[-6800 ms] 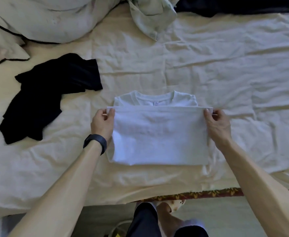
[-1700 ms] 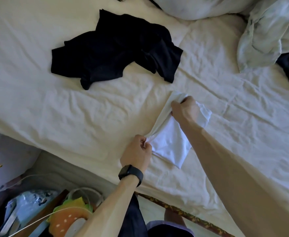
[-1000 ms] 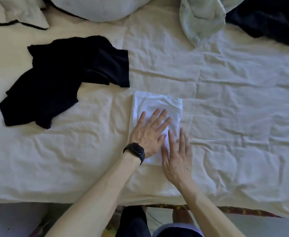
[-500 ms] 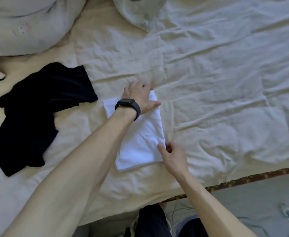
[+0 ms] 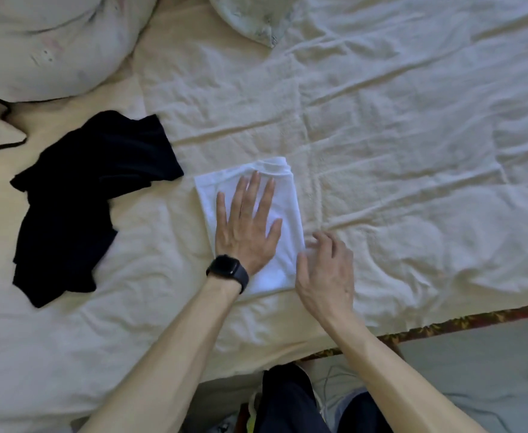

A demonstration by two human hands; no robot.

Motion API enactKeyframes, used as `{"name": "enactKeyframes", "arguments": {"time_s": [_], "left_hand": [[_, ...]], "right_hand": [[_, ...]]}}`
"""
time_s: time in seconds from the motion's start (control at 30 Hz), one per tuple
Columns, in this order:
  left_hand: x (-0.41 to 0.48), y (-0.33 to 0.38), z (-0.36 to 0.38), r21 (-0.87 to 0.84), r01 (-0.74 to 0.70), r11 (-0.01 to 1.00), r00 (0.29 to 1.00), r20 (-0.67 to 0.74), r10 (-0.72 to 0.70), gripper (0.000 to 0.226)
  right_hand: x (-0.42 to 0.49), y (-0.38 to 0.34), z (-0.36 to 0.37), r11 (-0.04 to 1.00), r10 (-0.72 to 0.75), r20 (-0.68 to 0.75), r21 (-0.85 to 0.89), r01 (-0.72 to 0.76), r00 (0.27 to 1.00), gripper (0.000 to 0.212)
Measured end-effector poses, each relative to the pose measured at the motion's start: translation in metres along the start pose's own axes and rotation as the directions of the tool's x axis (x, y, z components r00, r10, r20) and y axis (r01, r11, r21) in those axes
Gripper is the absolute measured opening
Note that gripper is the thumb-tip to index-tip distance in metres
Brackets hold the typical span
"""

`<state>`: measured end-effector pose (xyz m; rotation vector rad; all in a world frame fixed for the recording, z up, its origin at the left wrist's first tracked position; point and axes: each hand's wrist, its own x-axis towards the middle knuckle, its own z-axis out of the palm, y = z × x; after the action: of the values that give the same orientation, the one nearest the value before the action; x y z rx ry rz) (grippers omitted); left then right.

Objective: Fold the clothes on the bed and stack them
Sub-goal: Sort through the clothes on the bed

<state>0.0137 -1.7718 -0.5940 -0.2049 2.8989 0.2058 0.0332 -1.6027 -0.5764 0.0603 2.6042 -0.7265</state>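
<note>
Pressing my left hand [image 5: 247,226] flat on the folded white T-shirt [image 5: 289,210], I have the fingers straight and spread, grip released, palm on the cloth. A black smartwatch [image 5: 226,270] sits on that wrist at the shirt's near left corner. My right hand [image 5: 325,270] lies at the shirt's near right edge, thumb against the fold, fingers loosely bent and a little blurred, grasping nothing I can make out. The shirt is a small, neat rectangle lying on the cream bed sheet [image 5: 397,145], its collar end on the far side. Just left of the shirt, almost touching its far left corner, a black garment [image 5: 84,198] lies crumpled and unfolded. Beyond that, far left of the shirt, is a pale pillow [image 5: 47,42].
</note>
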Motion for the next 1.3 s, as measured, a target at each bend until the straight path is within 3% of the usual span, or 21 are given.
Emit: {"name": "enactKeyframes", "arguments": {"time_s": [0.07, 0.17, 0.27, 0.33, 0.4, 0.47, 0.53, 0.57, 0.6, 0.67, 0.73, 0.8, 0.87, 0.93, 1.0, 1.07, 1.13, 1.23, 1.3], "left_hand": [[-0.048, -0.004, 0.016, 0.014, 0.008, 1.0, 0.994, 0.112, -0.01, 0.07], [-0.091, -0.028, 0.034, 0.023, 0.059, 0.998, 0.989, 0.134, -0.062, 0.069], [-0.099, -0.047, 0.035, 0.025, 0.075, 0.997, 0.989, 0.124, -0.077, 0.068], [-0.099, -0.049, 0.033, 0.031, 0.059, 0.998, 0.99, 0.124, -0.062, 0.067], [-0.091, -0.046, 0.023, 0.005, 0.078, 0.997, 0.995, 0.056, -0.078, 0.063], [-0.067, -0.047, 0.008, -0.073, 0.085, 0.994, 0.993, -0.077, -0.091, 0.054], [-0.03, -0.048, -0.007, -0.143, 0.039, 0.989, 0.984, -0.165, -0.063, 0.052], [-0.007, -0.049, -0.016, -0.176, 0.01, 0.984, 0.986, -0.16, -0.038, 0.056], [0.018, -0.048, -0.024, -0.21, -0.003, 0.978, 0.993, -0.12, -0.022, 0.063], [0.067, -0.047, -0.038, -0.287, 0.083, 0.954, 0.993, 0.104, -0.055, 0.073], [0.11, -0.047, -0.05, -0.276, 0.21, 0.938, 0.912, 0.401, -0.086, 0.067], [0.141, -0.05, -0.059, -0.199, 0.232, 0.952, 0.804, 0.59, -0.073, 0.046], [0.157, -0.055, -0.065, -0.192, 0.248, 0.95, 0.72, 0.692, -0.049, 0.026], [0.158, -0.058, -0.069, -0.239, 0.312, 0.919, 0.672, 0.739, -0.036, 0.018], [0.151, -0.058, -0.07, -0.282, 0.355, 0.892, 0.678, 0.734, -0.038, 0.014], [0.137, -0.053, -0.068, -0.379, 0.513, 0.77, 0.628, 0.778, -0.036, 0.023], [0.116, -0.041, -0.063, -0.481, 0.666, 0.57, 0.578, 0.816, 0.013, 0.029], [0.082, -0.005, -0.045, -0.611, 0.73, 0.305, 0.634, 0.773, 0.031, 0.036], [0.062, 0.023, -0.029, -0.629, 0.746, 0.218, 0.649, 0.761, -0.026, 0.041]], "right_hand": [[0.018, -0.012, 0.004, 0.985, -0.168, -0.049, -0.056, 0.166, 0.985, 0.053], [0.053, -0.024, 0.024, 0.877, -0.435, 0.094, -0.18, 0.445, 0.896, 0.063], [0.085, -0.02, 0.04, 0.756, -0.472, 0.317, -0.333, 0.563, 0.823, 0.065], [0.09, -0.016, 0.042, 0.752, -0.45, 0.321, -0.367, 0.548, 0.833, 0.067], [0.075, -0.017, 0.036, 0.825, -0.421, 0.208, -0.317, 0.468, 0.883, 0.071], [0.044, -0.014, 0.03, 0.93, -0.329, 0.078, -0.147, 0.337, 0.941, 0.074], [0.01, -0.009, 0.02, 0.991, -0.098, 0.104, 0.107, 0.086, 0.99, 0.067], [-0.005, -0.005, 0.016, 0.973, 0.039, 0.158, 0.22, -0.073, 0.987, 0.057], [-0.017, -0.003, 0.012, 0.921, 0.172, 0.232, 0.307, -0.24, 0.957, 0.044], [-0.032, 0.003, 0.01, 0.717, 0.351, 0.43, 0.447, -0.534, 0.832, 0.033], [-0.038, 0.005, 0.015, 0.448, 0.391, 0.581, 0.558, -0.698, 0.714, 0.032], [-0.036, 0.003, 0.023, 0.278, 0.425, 0.604, 0.622, -0.732, 0.675, 0.026], [-0.034, -0.002, 0.029, 0.201, 0.472, 0.594, 0.648, -0.735, 0.652, 0.021], [-0.03, -0.003, 0.025, 0.277, 0.518, 0.533, 0.635, -0.721, 0.669, 0.019], [-0.023, 0.001, 0.006, 0.401, 0.536, 0.426, 0.632, -0.664, 0.729, 0.019], [-0.012, 0.015, -0.025, 0.44, 0.537, 0.324, 0.681, -0.586, 0.779, 0.022], [0.004, 0.038, -0.061, 0.48, 0.538, 0.219, 0.714, -0.509, 0.814, 0.02], [0.033, 0.079, -0.106, 0.537, 0.555, 0.066, 0.734, -0.417, 0.829, 0.018], [0.045, 0.103, -0.12, 0.558, 0.541, 0.038, 0.732, -0.392, 0.84, 0.019]]}}
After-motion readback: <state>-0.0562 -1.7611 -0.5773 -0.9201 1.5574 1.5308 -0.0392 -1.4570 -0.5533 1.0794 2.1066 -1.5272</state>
